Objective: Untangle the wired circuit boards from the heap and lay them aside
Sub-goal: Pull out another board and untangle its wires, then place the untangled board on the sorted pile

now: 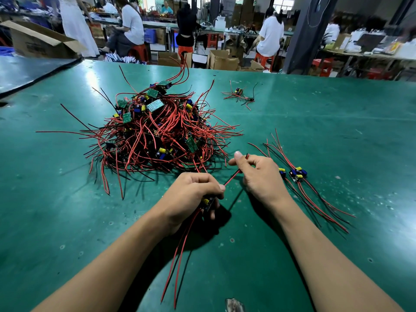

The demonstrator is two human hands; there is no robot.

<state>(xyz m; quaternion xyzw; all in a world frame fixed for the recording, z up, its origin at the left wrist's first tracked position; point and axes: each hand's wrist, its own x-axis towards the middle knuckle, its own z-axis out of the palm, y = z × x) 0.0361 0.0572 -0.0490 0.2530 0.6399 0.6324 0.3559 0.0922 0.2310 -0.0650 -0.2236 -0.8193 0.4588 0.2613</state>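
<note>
We see the left hand [191, 194] just below the centre of the frame, its fingers curled round one small circuit board [206, 202], of which a yellow capacitor shows under the thumb. The long tail wires [177, 255] of this board, red and black, run down toward the bottom edge. A red lead [231, 176] goes from the left hand up to the right hand [258, 174], which pinches it between thumb and forefinger, the other fingers bent. The heap [155, 131] of tangled boards lies in the centre left, just above the left hand, on the green table mat [315, 120]. At the right of the right hand, the sorted boards [296, 173] lie side by side with their wires straight. A small cluster [239, 93] lies apart in the upper centre. The cardboard box [38, 41] in the upper left carries dark print, too blurred for us to read.
</note>
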